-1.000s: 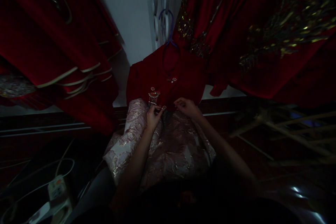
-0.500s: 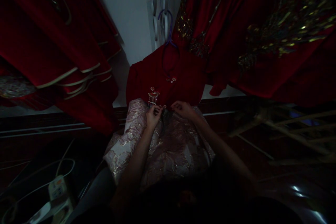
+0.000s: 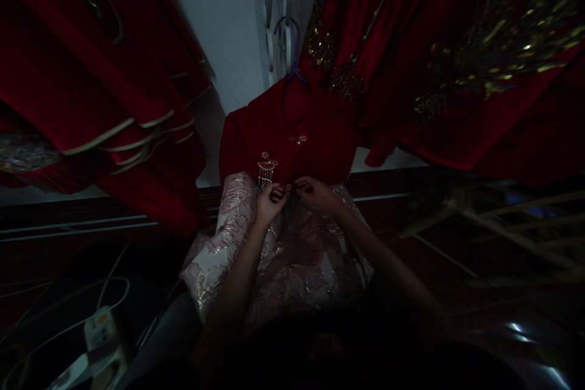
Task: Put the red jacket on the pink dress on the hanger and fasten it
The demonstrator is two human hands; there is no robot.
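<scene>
Your left hand (image 3: 269, 201) and right hand (image 3: 315, 191) both pinch shut on the small clasp (image 3: 287, 186) where the red dress (image 3: 292, 140) meets the pink brocade garment (image 3: 283, 256). Dim light; tugging could snag the beaded tassel (image 3: 266, 170) just beside your left fingers.

The right hand (image 3: 316, 191) drew inward over the second, from well apart to just beside the left hand (image 3: 269, 201), until their fingertips nearly met at the small bead fastening (image 3: 288, 186) on the red garment (image 3: 315, 146). The left hand edged slightly upward, its fingers closing nearer that fastening below the tasselled ornament (image 3: 266, 169).
</scene>
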